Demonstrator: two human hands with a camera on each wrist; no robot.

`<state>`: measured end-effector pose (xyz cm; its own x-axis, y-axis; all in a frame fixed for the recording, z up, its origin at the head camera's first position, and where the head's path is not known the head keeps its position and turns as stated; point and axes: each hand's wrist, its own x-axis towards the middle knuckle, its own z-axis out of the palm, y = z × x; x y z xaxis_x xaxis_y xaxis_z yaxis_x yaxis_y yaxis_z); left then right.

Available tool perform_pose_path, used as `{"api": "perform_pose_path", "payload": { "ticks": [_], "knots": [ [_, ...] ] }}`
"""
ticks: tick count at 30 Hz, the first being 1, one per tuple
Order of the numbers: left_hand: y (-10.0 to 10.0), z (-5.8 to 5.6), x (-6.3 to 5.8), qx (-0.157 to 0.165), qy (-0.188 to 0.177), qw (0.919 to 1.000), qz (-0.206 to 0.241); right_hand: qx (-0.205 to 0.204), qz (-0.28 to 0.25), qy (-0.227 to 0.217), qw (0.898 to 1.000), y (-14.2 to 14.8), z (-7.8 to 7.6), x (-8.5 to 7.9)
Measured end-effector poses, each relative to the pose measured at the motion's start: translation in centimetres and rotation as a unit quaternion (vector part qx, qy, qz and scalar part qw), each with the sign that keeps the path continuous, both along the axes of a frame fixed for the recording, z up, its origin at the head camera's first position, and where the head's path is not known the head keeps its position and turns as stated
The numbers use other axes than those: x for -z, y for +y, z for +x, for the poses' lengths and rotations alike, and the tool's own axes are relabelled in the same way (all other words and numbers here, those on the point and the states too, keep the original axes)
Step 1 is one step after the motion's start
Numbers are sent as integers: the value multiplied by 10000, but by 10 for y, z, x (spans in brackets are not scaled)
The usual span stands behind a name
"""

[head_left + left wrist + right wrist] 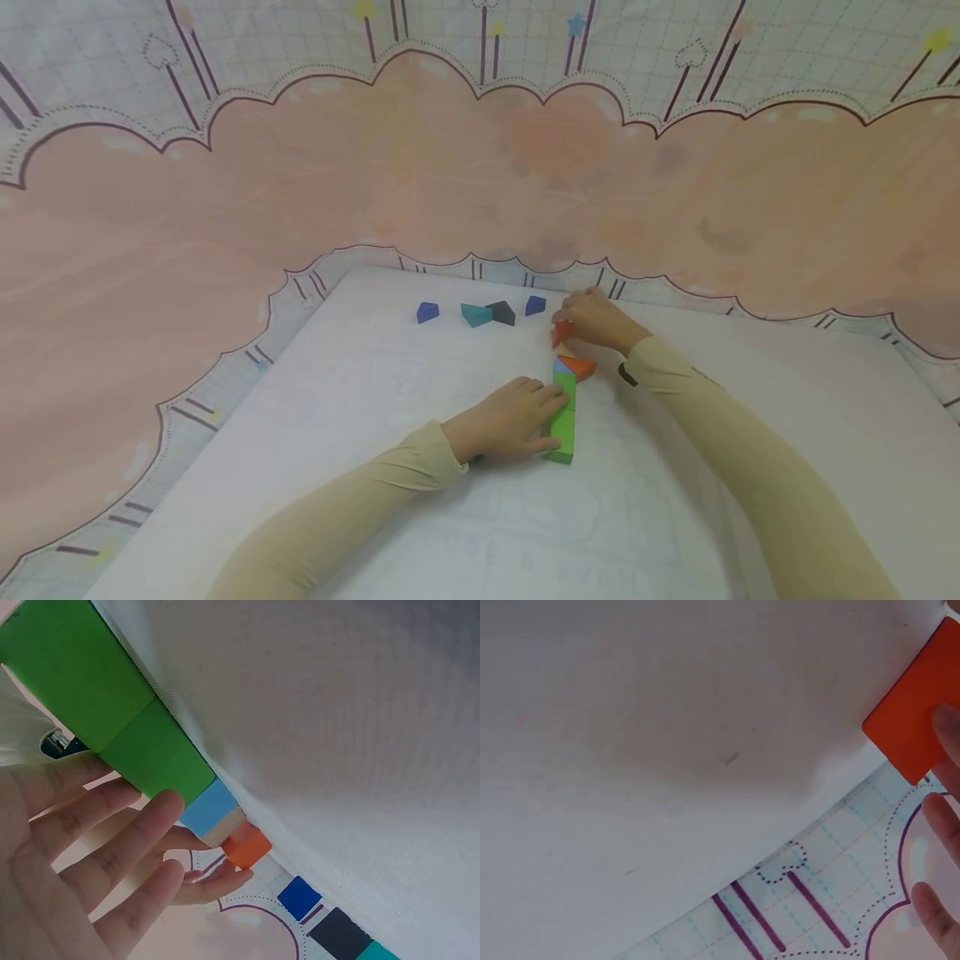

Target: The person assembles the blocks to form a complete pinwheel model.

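Two green blocks [563, 433] lie end to end, forming a bar. From the left, my left hand [513, 419] touches the bar with fairly straight, spread fingers. Beyond the bar's far end come a light blue piece [211, 808], a plain wood piece [564, 351] and an orange triangular block [579, 367]. At the far end of this row, my right hand [602, 322] pinches a red-orange block [562, 332]. In the right wrist view, the thumb presses a flat side of an orange block [909, 712].
Along the far side of the white table [360, 367] lie two blue blocks [427, 312], a teal block [476, 315] and a dark grey block [502, 312]. The grey and teal ones adjoin. Behind the table hangs a patterned cloth [450, 175].
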<state>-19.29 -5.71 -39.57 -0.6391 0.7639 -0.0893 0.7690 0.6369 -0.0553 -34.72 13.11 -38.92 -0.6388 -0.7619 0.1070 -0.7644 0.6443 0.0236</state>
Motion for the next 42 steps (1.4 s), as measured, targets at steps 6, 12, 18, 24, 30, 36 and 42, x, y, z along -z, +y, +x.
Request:
{"api": "perform_pose_path", "payload": {
  "ticks": [6, 12, 18, 24, 30, 36, 42],
  "knots": [
    [0, 0, 0, 6, -1, 10000, 37, 3, 3, 135, 9999, 8, -1, 0],
    [0, -2, 1, 42, 33, 10000, 46, -105, -388, -225, 9989, 8, 11, -9],
    [0, -2, 0, 83, 146, 9998, 47, -267, -130, -833, 9961, 3, 27, -18],
    [-1, -2, 2, 50, 79, 9999, 57, -186, 247, -1376, 9900, 0, 31, -18],
    [-1, -2, 3, 42, 8, 10000, 88, -277, 122, -1475, 9886, 0, 30, -17],
    [-1, -2, 4, 54, 26, 9999, 116, -189, 109, -1439, 9893, 1, 27, -17],
    [-1, -2, 4, 78, 104, 9999, 49, -191, 67, -1545, 9878, 3, 30, -18]
  ]
}}
